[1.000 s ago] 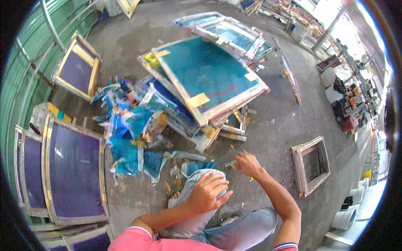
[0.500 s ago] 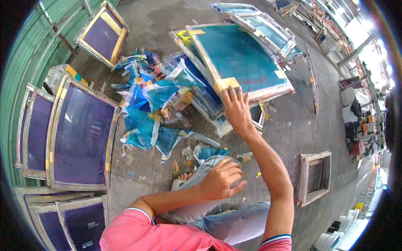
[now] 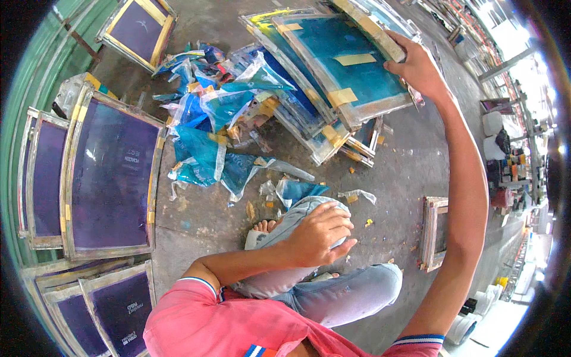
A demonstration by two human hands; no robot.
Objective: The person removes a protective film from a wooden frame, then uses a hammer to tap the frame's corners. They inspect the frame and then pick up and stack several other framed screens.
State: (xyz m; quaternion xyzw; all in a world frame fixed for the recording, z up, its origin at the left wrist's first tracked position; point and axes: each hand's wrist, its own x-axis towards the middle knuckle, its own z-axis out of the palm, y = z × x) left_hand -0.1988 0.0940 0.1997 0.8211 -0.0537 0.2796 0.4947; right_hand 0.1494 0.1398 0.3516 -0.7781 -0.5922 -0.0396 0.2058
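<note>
My right hand (image 3: 417, 65) is closed round the edge of a wooden screen-printing frame (image 3: 366, 27), which stands tilted on edge at the right of a pile of such frames. Beneath it lies a frame with teal mesh (image 3: 315, 44) and pieces of yellow tape at its border. Other frames of the pile, one with blue mesh (image 3: 300, 116), show under that. My left hand (image 3: 324, 235) rests over my raised knee, fingers loosely stretched and holding nothing.
Torn blue and teal mesh scraps (image 3: 205, 152) lie heaped left of the pile. Purple-mesh frames (image 3: 113, 178) lean along the green wall (image 3: 38, 89). A small wooden frame (image 3: 429, 238) stands on the floor at the right, beside my forearm.
My right hand has moved right and farther away, from the near corner of the top frame to its right edge. That frame is now tipped up, baring another teal one beneath.
</note>
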